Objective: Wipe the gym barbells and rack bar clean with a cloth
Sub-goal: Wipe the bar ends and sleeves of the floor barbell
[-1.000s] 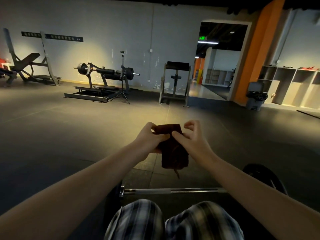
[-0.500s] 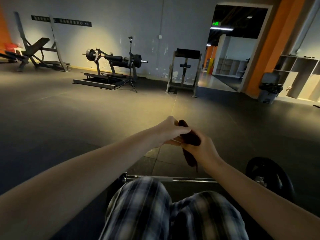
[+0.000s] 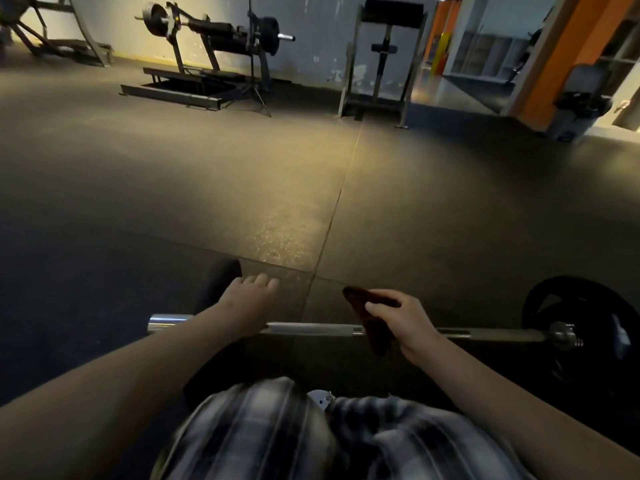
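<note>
A steel barbell (image 3: 311,329) lies across the dark floor just in front of my knees. A black plate (image 3: 588,306) sits on its right end, and another dark plate (image 3: 221,278) on the left sleeve. My left hand (image 3: 247,303) is palm down over the bar's left part, fingers stretched forward and apart, holding nothing. My right hand (image 3: 405,320) pinches a dark brown cloth (image 3: 360,299), which drapes over the shaft near its middle.
My knees in plaid trousers (image 3: 277,431) are close behind the bar. Far across the rubber floor stand a machine with a loaded bar (image 3: 214,29), a tripod (image 3: 254,64), a padded stand (image 3: 381,64) and a grey bin (image 3: 578,109) by an orange pillar.
The view has tipped down toward the floor barbell. My hands have parted and dropped: the left let go of the cloth and went over the bar, the right brought the cloth onto the shaft.
</note>
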